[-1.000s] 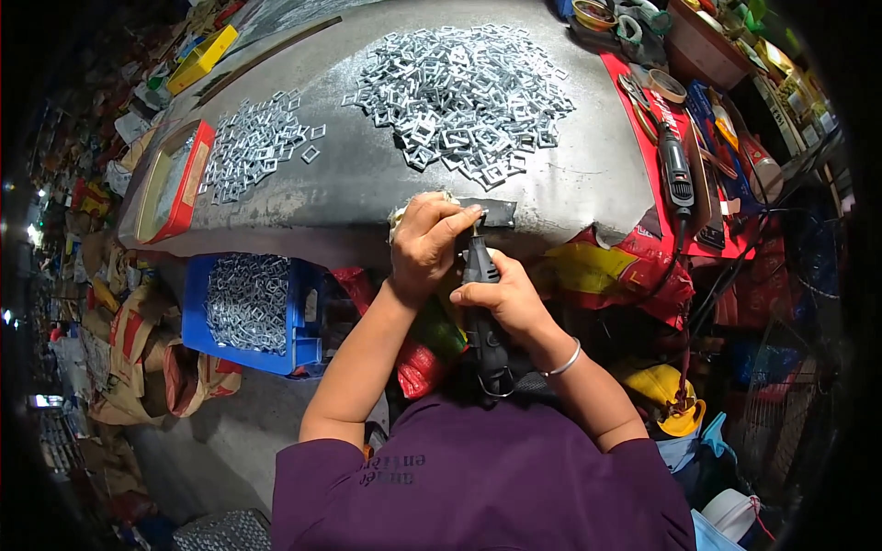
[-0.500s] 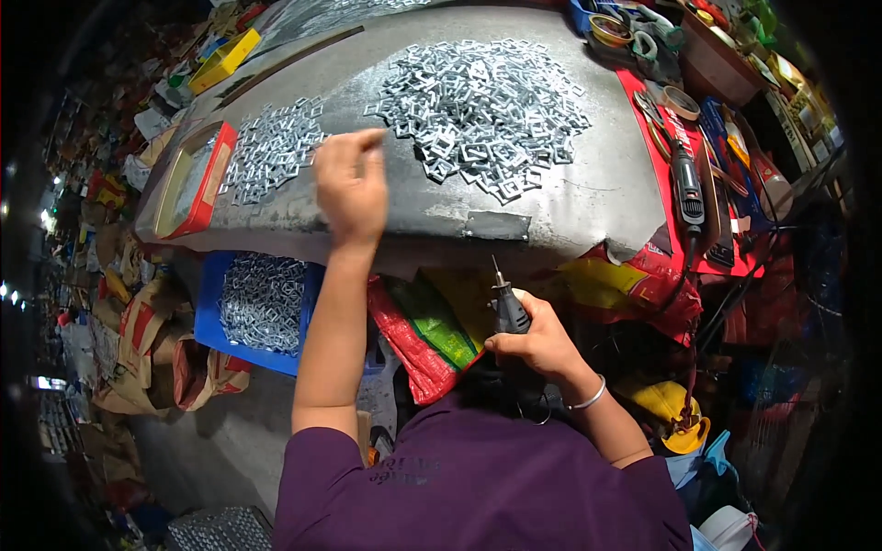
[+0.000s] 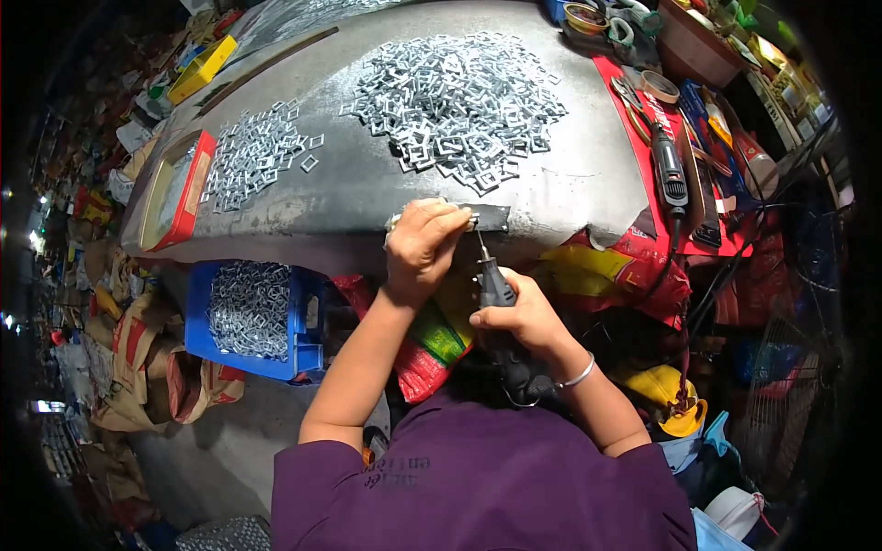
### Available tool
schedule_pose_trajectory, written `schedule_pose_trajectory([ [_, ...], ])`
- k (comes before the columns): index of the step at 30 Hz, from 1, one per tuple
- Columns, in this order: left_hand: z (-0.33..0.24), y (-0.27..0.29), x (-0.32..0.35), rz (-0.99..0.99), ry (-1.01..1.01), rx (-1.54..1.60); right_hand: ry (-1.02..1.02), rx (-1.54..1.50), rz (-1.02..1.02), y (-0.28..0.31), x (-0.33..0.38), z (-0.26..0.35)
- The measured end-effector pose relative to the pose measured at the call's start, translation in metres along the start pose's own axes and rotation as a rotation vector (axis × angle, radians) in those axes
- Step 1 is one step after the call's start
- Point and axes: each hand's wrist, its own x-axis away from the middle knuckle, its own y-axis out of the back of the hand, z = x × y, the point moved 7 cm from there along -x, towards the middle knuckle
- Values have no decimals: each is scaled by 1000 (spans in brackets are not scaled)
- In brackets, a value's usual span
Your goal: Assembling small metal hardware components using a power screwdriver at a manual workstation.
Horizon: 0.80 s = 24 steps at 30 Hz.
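Note:
My right hand point(image 3: 524, 317) is wrapped round a dark grey rotary tool point(image 3: 497, 292), its thin bit pointing up at the table edge. Close to that bit, my left hand point(image 3: 424, 246) is closed in a pinch at the table's front edge. A small pale metal piece point(image 3: 473, 220) shows at its fingertips, mostly hidden by the fingers. Beyond my hands lies a large heap of square metal frames point(image 3: 459, 106). A smaller spread of the same frames point(image 3: 253, 156) lies to the left, with a couple of loose ones beside it.
A red-rimmed tray point(image 3: 195, 188) stands at the table's left edge. Below it, a blue bin point(image 3: 296, 344) holds more frames. At right, a second rotary tool point(image 3: 670, 170) and pliers point(image 3: 630, 96) lie on a red sheet. A yellow tray point(image 3: 204, 69) sits at far left.
My left hand has moved right and nearer, from beside the smaller spread to the tool's bit. The rotary tool has shifted slightly left. Two frames now lie loose beside the smaller spread.

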Motion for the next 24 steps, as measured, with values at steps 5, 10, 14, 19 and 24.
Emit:
schedule_pose_trajectory([
  [5,5,-2,6,26,-36,-21,-28,-58,-31,-7,-15,4],
  [10,8,-2,11,21,-53,-25,-84,-180,-36,-10,-12,13],
  [14,8,-3,13,29,-61,-58,-117,-194,-2,-15,-6,20],
  [19,7,-6,14,28,-78,-73,-35,-151,-48,-22,-13,15],
  [24,6,-5,12,19,-74,-48,-79,-163,-57,-23,-20,9],
])
